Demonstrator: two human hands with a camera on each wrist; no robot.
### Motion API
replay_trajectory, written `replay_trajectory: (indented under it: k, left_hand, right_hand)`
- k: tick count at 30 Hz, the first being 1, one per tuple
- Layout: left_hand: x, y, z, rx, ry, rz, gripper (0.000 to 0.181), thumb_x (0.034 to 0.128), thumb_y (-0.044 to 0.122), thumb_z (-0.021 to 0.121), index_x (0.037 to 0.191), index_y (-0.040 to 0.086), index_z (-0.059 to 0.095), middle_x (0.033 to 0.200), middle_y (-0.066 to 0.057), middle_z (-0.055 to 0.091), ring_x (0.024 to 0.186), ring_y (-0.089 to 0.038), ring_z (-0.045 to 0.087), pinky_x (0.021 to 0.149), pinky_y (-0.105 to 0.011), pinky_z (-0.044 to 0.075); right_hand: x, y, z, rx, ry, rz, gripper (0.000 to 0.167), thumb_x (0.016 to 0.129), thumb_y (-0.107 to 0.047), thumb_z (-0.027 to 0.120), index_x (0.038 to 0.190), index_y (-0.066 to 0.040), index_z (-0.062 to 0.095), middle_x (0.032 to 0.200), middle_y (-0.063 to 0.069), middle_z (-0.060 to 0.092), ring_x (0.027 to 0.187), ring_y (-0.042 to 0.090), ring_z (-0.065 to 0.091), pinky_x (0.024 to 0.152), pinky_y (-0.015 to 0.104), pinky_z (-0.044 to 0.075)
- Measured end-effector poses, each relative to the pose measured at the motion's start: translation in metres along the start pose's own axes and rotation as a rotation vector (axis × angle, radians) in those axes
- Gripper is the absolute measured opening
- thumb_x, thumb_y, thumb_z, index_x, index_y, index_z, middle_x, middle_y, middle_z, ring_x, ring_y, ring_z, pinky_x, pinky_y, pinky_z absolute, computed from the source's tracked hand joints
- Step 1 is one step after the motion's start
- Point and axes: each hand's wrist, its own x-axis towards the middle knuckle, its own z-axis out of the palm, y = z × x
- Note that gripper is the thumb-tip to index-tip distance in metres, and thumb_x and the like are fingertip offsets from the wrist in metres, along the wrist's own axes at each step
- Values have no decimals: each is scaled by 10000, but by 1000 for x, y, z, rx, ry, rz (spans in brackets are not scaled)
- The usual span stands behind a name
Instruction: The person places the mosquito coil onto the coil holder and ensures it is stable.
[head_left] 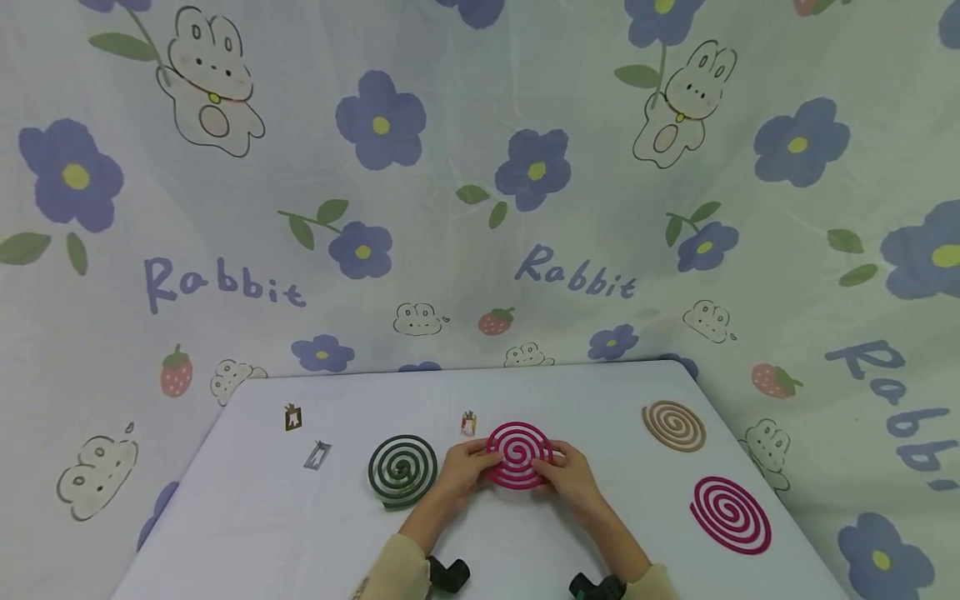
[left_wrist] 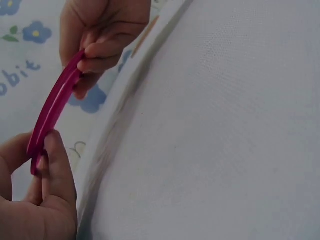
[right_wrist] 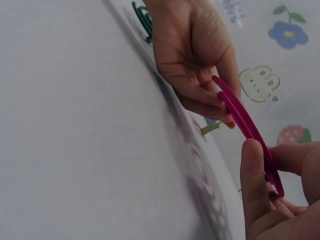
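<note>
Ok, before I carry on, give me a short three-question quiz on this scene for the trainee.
1. True or false: the left hand and right hand hold the same pink spiral.
2. On the table, which lies nearer the left hand?
A. tan spiral
B. dark green spiral
C. both equally near
3. In the head view, how many spirals lie on the table, not held?

Key: 1 true; 2 B; 3 three.

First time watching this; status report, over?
Left grip and right grip pinching one magenta spiral. Spiral raised off white table. Nothing visibly in the way.
</note>
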Motion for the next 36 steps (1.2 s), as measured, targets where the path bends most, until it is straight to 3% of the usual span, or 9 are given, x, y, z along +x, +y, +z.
replay_trajectory:
  k: [11, 16, 20, 30, 36]
  left_hand:
    - [-4, 8, -5, 23, 42, -18, 543, 865, 76, 736, 1309, -115, 488, 1062, -135, 669, 883, -157, 651, 704, -276, 546]
    - [-5, 14, -5, 34, 46, -14, 581, 867, 78, 734, 1330, -136, 454, 1126, -161, 648, 926, -161, 644, 745, -289, 546]
    - [-7, 18, -8, 53, 45, -17, 564, 873, 72, 725, 1321, -144, 460, 1164, -198, 636, 956, -190, 649, 770, -314, 551]
    - [-7, 33, -16, 127, 85, 2, 492, 861, 119, 747, 1246, -113, 547, 1094, -164, 669, 900, -182, 657, 737, -306, 558]
    - [-7, 39, -22, 188, 110, -17, 508, 844, 153, 771, 1237, -94, 565, 1094, -155, 673, 859, -171, 651, 697, -290, 553]
  right_hand:
    - [9, 9, 11, -15, 48, 0, 496, 912, -110, 690, 1291, 103, 450, 946, 177, 689, 638, 177, 648, 634, 386, 577]
    - [11, 6, 17, -34, 85, -12, 471, 896, -156, 717, 1235, 77, 489, 954, 154, 697, 643, 164, 646, 593, 315, 567]
    - [12, 6, 22, -48, 76, -30, 428, 897, -168, 716, 1177, 85, 513, 943, 144, 695, 646, 157, 636, 579, 301, 558]
    - [21, 1, 37, -117, 64, -50, 413, 896, -265, 715, 1139, 43, 586, 903, 95, 678, 662, 148, 611, 573, 284, 545]
    - [25, -1, 47, -131, 62, -46, 420, 897, -272, 713, 1141, 45, 584, 906, 89, 674, 668, 148, 605, 572, 285, 539]
